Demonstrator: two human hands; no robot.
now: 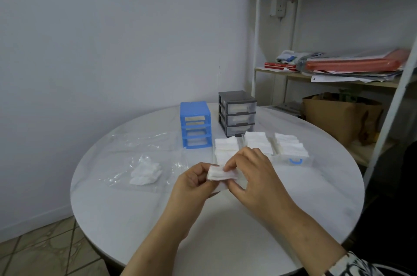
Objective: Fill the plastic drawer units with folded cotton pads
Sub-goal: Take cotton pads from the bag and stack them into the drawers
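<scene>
now both hands, left hand (195, 180) and right hand (253, 175), pinch the folded pad (222, 174), long axis 9-to-3; filled drawers (259, 145) at 12, nearer the right

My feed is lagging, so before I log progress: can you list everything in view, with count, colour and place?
Blue drawer frame: one, blue, far side of table, slots without drawers.
Grey drawer unit: one, dark grey, right of the blue frame, three clear drawers in place.
Removed drawers: three, clear, in a row in front of the units, holding white folded pads; the rightmost has a blue handle.
Loose pads: small white pile, on the plastic bag, table's left.
Plastic bag: one, clear, flat on table's left.
Table: one, white, round.
Shelf: one, right, with papers and red folders.
Paper bag: one, brown, under the shelf.
Held pad: one, white, between both hands.
Left hand: pinches the pad.
Right hand: pinches the pad.
</scene>
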